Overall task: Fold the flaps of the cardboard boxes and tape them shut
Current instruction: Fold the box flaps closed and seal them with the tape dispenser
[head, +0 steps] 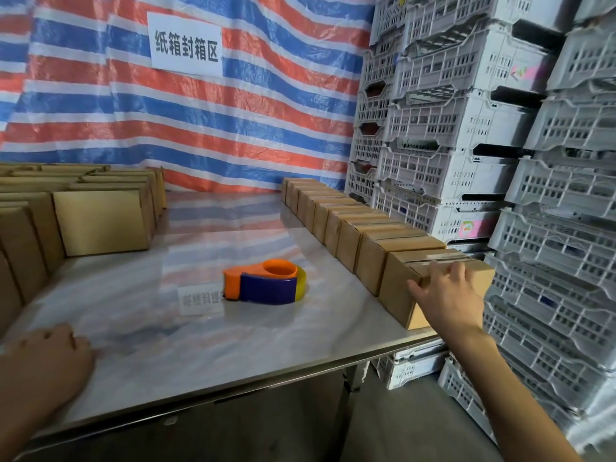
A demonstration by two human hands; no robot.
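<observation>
Two hands are showing above the table (200,345): the right hand (446,295) is touching the nearest taped box (395,278) at the right edge with spread fingers, while the left hand (50,358) is resting loosely curled, holding nothing.

dim, even light | glare on table (186,228) | edges bowed | slight blur

Carton-sealing corner of a warehouse or packing shop. Printed sign (185,45) reading "纸箱封箱区" fixed to a red, white and blue striped tarpaulin (253,135) hung as the back wall. Pale plastic crates (450,128) stacked high along the right side. On the steel bench (206,358), a row of taped cardboard boxes (350,225) at right, more cardboard boxes (100,221) massed at left, an orange-and-blue tape dispenser (266,281) between them.
</observation>
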